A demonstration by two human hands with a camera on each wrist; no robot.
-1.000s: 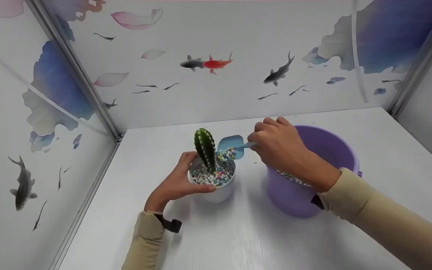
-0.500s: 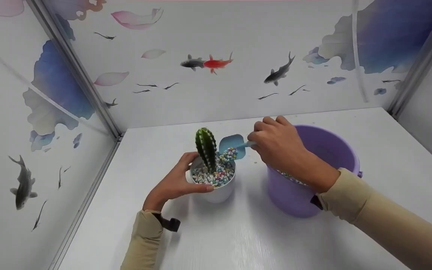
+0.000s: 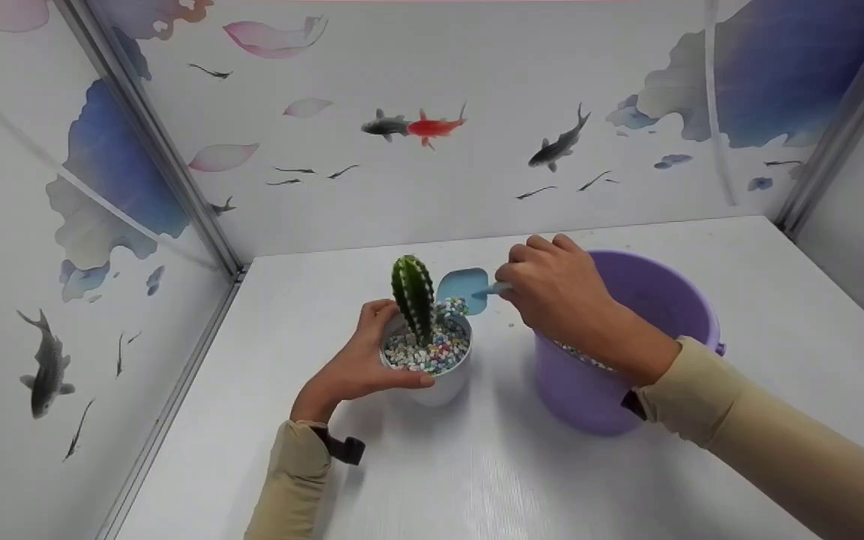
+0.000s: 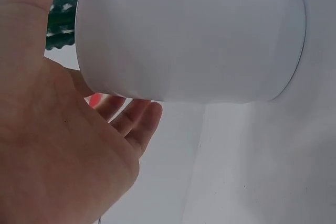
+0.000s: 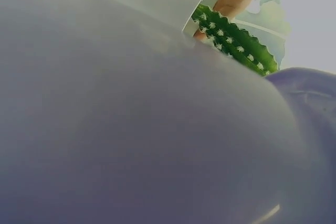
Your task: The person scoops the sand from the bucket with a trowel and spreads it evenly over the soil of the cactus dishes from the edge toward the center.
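A white flowerpot (image 3: 436, 390) stands on the table with a green cactus (image 3: 412, 296) upright in it, its top filled with small coloured pebbles (image 3: 432, 357). My left hand (image 3: 353, 367) holds the pot by its near left side, thumb along the front; the left wrist view shows fingers behind the pot wall (image 4: 189, 40). In my right hand (image 3: 556, 292) is the handle of a small blue shovel (image 3: 462, 285). Its blade tilts down at the pot's right rim, pebbles bunched at the lip beside the cactus. In the right wrist view the shovel is hidden.
A purple bucket (image 3: 571, 390) with pebbles inside stands right of the pot, under my right forearm; its wall (image 5: 157, 129) fills most of the right wrist view. A few stray pebbles lie on the white table (image 3: 447, 480). Printed panels (image 3: 432, 195) enclose the back and sides.
Pebbles have slid down the shovel toward the pot, leaving more of the blade bare. Both hands stay almost in place, the left still on the pot.
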